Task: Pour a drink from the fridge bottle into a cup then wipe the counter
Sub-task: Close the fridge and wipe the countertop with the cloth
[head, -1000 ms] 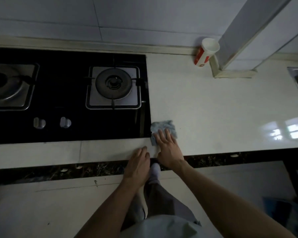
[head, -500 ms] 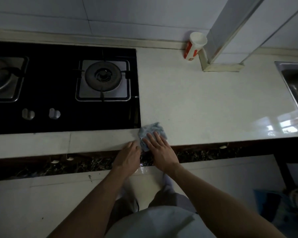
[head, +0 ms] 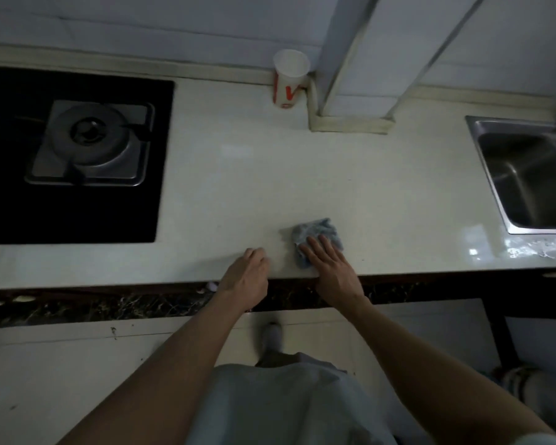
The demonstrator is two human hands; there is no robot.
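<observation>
The blue-grey cloth (head: 316,239) is pressed flat on the white counter (head: 382,187) near its front edge, under the spread fingers of the right hand (head: 329,268). The left hand (head: 246,274), loosely curled and empty, is rested on the counter edge just left of the cloth. The cup (head: 289,78) is seen well behind the cloth, against the wall.

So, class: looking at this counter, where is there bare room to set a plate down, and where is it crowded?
The widest bare patch of counter lies between the hob and the sink, in front of the cup. It is crowded at the front edge, where the right hand presses the cloth and the left hand rests.
</observation>
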